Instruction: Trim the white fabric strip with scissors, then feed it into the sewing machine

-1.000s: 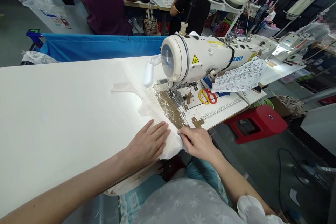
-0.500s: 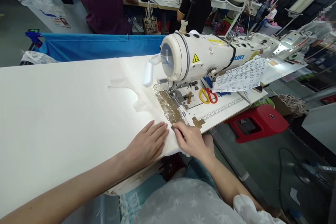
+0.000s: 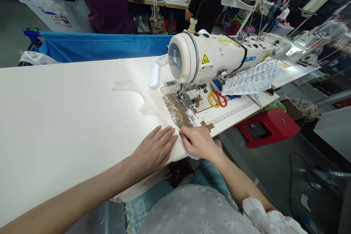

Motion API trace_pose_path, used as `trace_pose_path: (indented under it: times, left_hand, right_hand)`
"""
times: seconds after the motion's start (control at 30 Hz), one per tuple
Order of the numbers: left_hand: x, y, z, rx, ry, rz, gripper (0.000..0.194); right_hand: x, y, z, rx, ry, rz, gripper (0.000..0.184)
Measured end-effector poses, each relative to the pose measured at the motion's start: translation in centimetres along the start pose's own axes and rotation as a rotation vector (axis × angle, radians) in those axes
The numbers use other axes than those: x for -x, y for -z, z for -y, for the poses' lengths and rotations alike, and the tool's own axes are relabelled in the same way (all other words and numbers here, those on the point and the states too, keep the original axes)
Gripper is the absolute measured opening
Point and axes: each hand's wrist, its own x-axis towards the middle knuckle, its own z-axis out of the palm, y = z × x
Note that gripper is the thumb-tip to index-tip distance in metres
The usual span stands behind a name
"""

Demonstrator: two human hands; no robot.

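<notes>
A piece of thin, sheer white fabric (image 3: 180,151) lies over the front edge of the white table, and its far part runs back toward the sewing machine (image 3: 211,60). My left hand (image 3: 155,148) rests flat on this fabric with its fingers stretched out. Just right of those fingertips, my right hand (image 3: 199,141) pinches the fabric's edge between thumb and curled fingers. Brown shiny tape (image 3: 178,110) covers the machine bed directly beyond both hands. The needle area stands farther back, apart from the hands.
Scissors with yellow and red handles (image 3: 217,99) lie right of the needle area, near a handwritten paper sheet (image 3: 251,78). A red stool (image 3: 270,128) stands on the floor at right. Beyond the blue cloth trough (image 3: 106,48) sit two people.
My right hand has shifted very slightly, and a small dark spot at its fingertips is now mostly covered. The left hand stays flat in place. The view has tilted a little.
</notes>
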Motion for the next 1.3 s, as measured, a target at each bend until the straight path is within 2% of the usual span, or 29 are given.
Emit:
trace_pose_path:
  times: [0.1,0.2,0.33,0.47,0.57,0.7,1.03,1.17,1.3]
  left_hand:
    - [-0.1,0.0,0.0,0.008,-0.005,-0.003,0.036]
    - [-0.2,0.0,0.0,0.004,-0.013,-0.001,0.036]
    - [-0.2,-0.2,-0.2,-0.004,-0.009,0.011,0.038]
    - [0.0,-0.4,-0.2,0.000,-0.008,0.022,0.039]
    - [0.1,-0.5,-0.1,-0.001,-0.006,0.018,0.038]
    - [0.0,-0.4,-0.2,-0.008,-0.019,-0.003,0.038]
    - [0.1,-0.5,-0.1,-0.020,-0.028,0.032,0.043]
    - [0.2,-0.3,-0.3,-0.030,-0.004,0.030,0.042]
    - [0.2,-0.1,-0.3,-0.028,0.012,0.024,0.041]
  right_hand:
    - [-0.2,0.5,-0.9,-0.202,-0.044,-0.032,0.014]
    - [-0.1,-0.1,-1.2,-0.302,-0.077,-0.113,0.015]
    - [0.0,-1.3,-0.5,-0.233,-0.049,-0.120,0.017]
    - [0.1,-1.1,-0.3,-0.111,-0.016,-0.100,0.017]
    - [0.3,-0.4,-0.8,-0.170,-0.004,-0.064,0.015]
    - [0.9,-0.4,-1.0,-0.276,-0.041,-0.115,0.016]
    - [1.3,-2.3,-0.6,-0.115,0.036,-0.158,0.020]
    - [1.5,-2.0,-0.8,-0.090,0.067,-0.150,0.021]
    - [2.7,-1.0,-1.5,-0.098,0.082,-0.085,0.021]
